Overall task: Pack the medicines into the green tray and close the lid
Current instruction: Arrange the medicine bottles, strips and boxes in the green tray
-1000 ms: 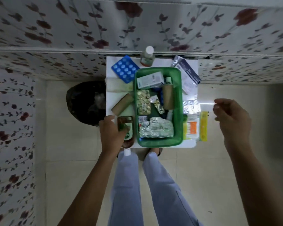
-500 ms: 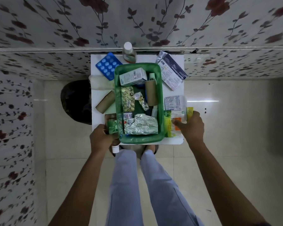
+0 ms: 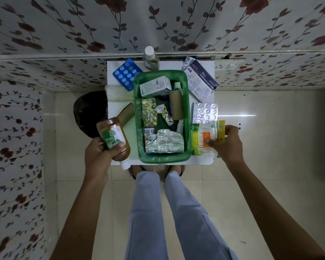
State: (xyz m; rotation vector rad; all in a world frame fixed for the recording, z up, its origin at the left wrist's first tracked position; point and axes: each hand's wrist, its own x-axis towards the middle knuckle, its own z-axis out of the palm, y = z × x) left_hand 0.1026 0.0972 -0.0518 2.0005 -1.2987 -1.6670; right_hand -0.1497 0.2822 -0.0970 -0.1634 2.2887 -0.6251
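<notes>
Standing on small white table [image 3: 204, 160]: green tray [image 3: 188, 117], open, no lid in view, taking up the middle of the tabletop.

Lying inside green tray: white medicine carton [image 3: 155, 86] at the far end; cardboard tube [image 3: 176, 105] and small white tube [image 3: 177, 85] along the right wall; gold blister strip [image 3: 149, 114] left of centre; crumpled silver foil strips [image 3: 164, 142] at the near end; white dropper bottle [image 3: 180, 125] near the right wall.

Gripping in left hand [image 3: 99, 152]: amber bottle with green label [image 3: 114, 138], held above the table's near-left corner, just left of the tray, white cap pointing toward the person, fingers wrapped round the body, thumb pressing across the label.

Reaching with right hand [image 3: 229, 142]: fingertips [image 3: 208, 141] touching the cotton swab pack [image 3: 204, 140], lying on the table just right of the tray; fingers curled, whether pinching or only resting, cannot tell. Yellow strip [image 3: 221, 131] lying beside that pack, partly under the hand.

Lying outside the tray: blue blister pack [image 3: 127, 74] at far left; clear bottle with white cap [image 3: 150, 59] at the far edge; medicated dressing packet [image 3: 202, 80] at far right; silver tablet strip [image 3: 204, 112] right of tray; second cardboard tube [image 3: 127, 114] and white gauze roll [image 3: 118, 93] left of tray.

Sitting on floor left of table: dark bin [image 3: 90, 111].
</notes>
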